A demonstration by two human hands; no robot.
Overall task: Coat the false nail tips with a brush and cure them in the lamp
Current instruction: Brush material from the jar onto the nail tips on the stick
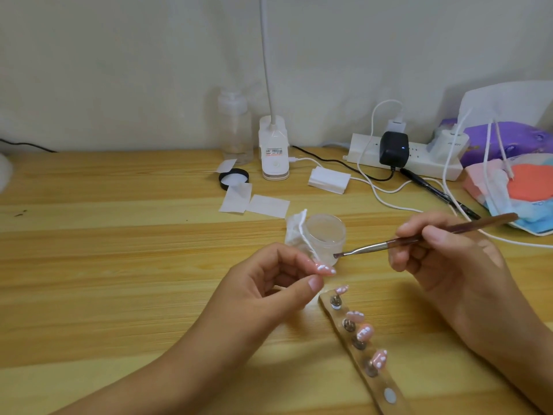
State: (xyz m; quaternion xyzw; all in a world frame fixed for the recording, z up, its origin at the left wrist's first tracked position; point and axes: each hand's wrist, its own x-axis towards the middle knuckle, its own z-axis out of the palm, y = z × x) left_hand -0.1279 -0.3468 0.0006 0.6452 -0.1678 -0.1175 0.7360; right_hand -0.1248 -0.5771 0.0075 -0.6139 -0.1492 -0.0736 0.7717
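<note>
Nail tip (324,269) comes first: pink with white dots, it sits at the end of my left grip (281,283), pinched between thumb and forefinger and lifted off the counter (119,265). Its decorated face is turned up and toward the bristles so that I can lay the coat on without fingering the surface. My right grip (443,265) pinches the brush (419,238) like a pen, fingers closed round the dark handle well back from the metal ferrule. That hold, I judge, gives fine control of the bristle end, which hangs just above and beside the nail tip, apart from it, in front of the wall of the clear jar (327,238). The jar stands open just behind both, near enough to reload in one short dip; I cannot tell how much gel the bristles carry. A wad of white cloth (294,232) lies against the jar's left side, likely there for wiping the brush. Just below my left thumb the holder strip (378,384) runs off toward the lower right, with four more dotted tips (365,332) standing on their studs. One bare round pad (390,396) shows at its near end, which I take to be the seat of the tip I hold. Farther back lie the jar's black lid (233,179), inside up, and loose white wipes (254,202). Behind them are the clip-on desk lamp (273,148) and the power strip (404,157) against the wall. I see no curing lamp that I can be sure of, so curing looks like a later step.
</note>
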